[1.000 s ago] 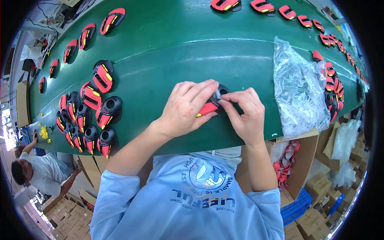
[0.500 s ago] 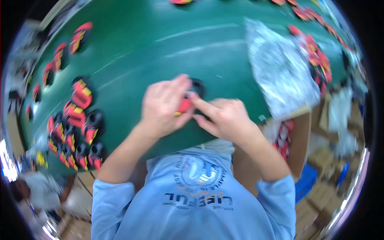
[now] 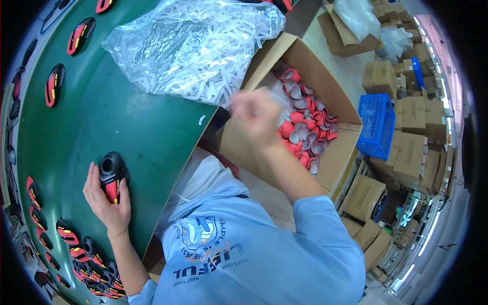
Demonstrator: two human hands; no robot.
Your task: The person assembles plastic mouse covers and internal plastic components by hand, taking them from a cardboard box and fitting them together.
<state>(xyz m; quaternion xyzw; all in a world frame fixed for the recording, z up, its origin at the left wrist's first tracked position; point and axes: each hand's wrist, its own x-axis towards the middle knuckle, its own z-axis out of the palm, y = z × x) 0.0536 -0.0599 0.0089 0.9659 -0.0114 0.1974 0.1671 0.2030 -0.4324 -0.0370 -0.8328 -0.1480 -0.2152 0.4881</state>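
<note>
On the green table, a black and red shoe-shaped piece (image 3: 113, 175) with yellow marks and a round opening lies in my left hand (image 3: 108, 202). The fingers are on its left side and the thumb on its right. My right hand (image 3: 256, 113) is smeared by motion over the near edge of an open carton (image 3: 290, 48). Whether it holds anything cannot be made out. Inside that carton lie several curved red and grey cup-like pieces (image 3: 305, 122), beside the right hand.
A clear plastic bag (image 3: 198, 51) of white strips lies on the table near the carton. More shoe-shaped pieces (image 3: 94, 274) cluster at the lower left, others along the far side (image 3: 55, 85). A blue crate (image 3: 375, 124) and stacked cartons (image 3: 410, 152) stand at right.
My view has swung to the right. The hands, together on the piece before, are now apart: the left stays with the piece, the right has moved over to the carton.
</note>
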